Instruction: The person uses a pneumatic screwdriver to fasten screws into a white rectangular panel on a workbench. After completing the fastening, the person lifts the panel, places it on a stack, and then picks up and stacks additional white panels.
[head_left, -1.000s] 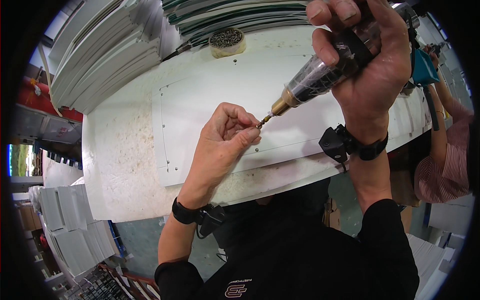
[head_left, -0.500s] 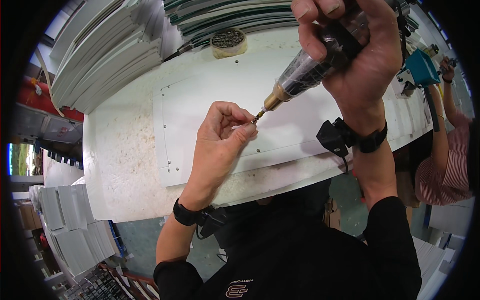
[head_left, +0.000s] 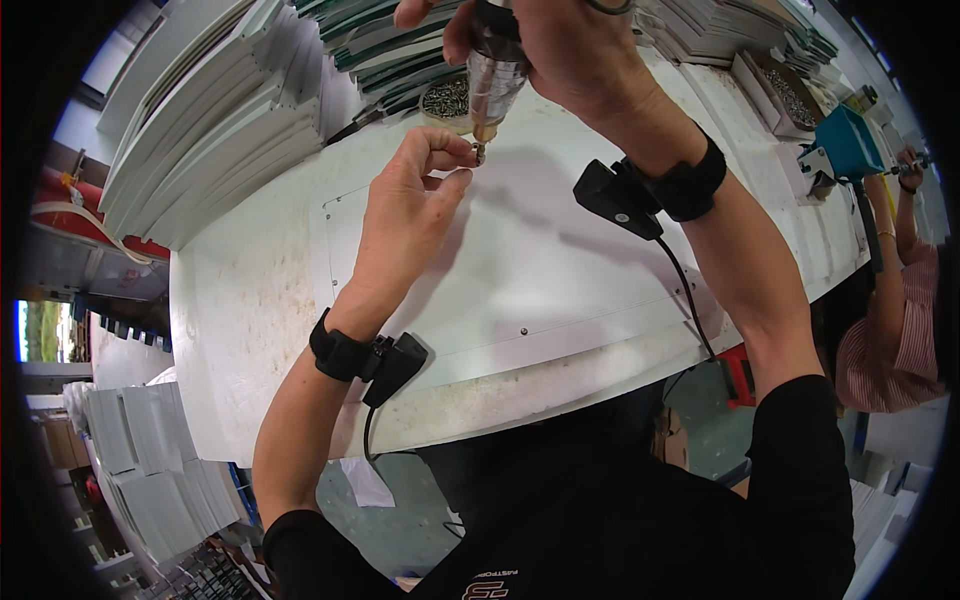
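Note:
Over the far side of a white panel, my right hand is wrapped round a power screwdriver, its tip pointing down. My left hand pinches a small screw at the tip of the bit. The fingers hide part of the screw, and whether it touches the panel I cannot tell. Small screws show along the panel's margins, among them one screw near the front edge. A round tub of screws stands just behind the screwdriver, partly covered by it.
Stacked white panels rise at the back left, with green-edged sheets beside them. A box of small fasteners and a teal device stand on the right. Another person is at the far right.
Both hands have moved away from me toward the panel's far edge, with the screwdriver and screw. The screwdriver has swung from slanted to nearly upright.

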